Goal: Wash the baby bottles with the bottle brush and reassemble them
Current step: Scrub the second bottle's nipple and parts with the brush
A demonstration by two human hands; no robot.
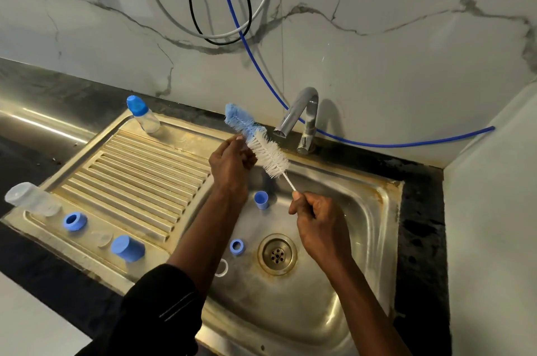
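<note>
My right hand (pixel 315 222) grips the thin white handle of a bottle brush (pixel 261 146) with white bristles and a blue tip, held slanted above the sink basin (pixel 363 210). My left hand (pixel 232 164) is curled beside the white bristles, touching them; whether it holds anything is hidden. An assembled baby bottle (pixel 142 114) with a blue cap stands at the back of the drainboard (pixel 139 169). An open clear bottle (pixel 32 198) lies at the drainboard's left edge. Beside it lie a blue ring (pixel 75 221), a clear teat (pixel 103 238) and a blue cap (pixel 128 248).
In the basin lie a blue cap (pixel 261 200), a blue ring (pixel 237 246) and a clear ring (pixel 222 268), left of the drain (pixel 277 254). The chrome tap (pixel 299 117) stands behind the brush, with no water running. A blue hose (pixel 392 144) runs along the wall.
</note>
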